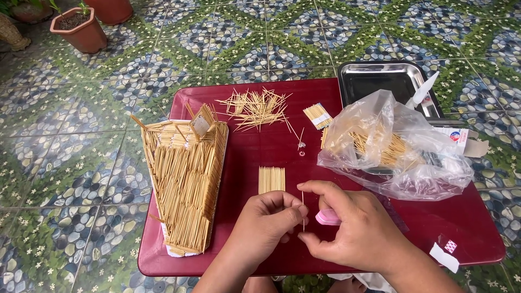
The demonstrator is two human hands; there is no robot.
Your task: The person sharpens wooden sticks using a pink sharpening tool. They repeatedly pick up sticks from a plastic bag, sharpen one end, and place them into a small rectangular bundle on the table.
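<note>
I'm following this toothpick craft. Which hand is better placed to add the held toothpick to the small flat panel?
Left. The left hand lies directly below the small toothpick panel, while the right hand pinches the toothpick farther right.

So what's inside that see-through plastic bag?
The plastic bag holds a heap of thin wooden sticks, showing through the crinkled film. Glare and folds hide the rest of the bag's inside, so anything else there can't be told.

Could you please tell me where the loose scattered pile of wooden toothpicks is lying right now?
In the head view, the loose pile of wooden toothpicks lies at the far edge of the dark red table, between the toothpick-covered model roof and the steel tray.
</note>
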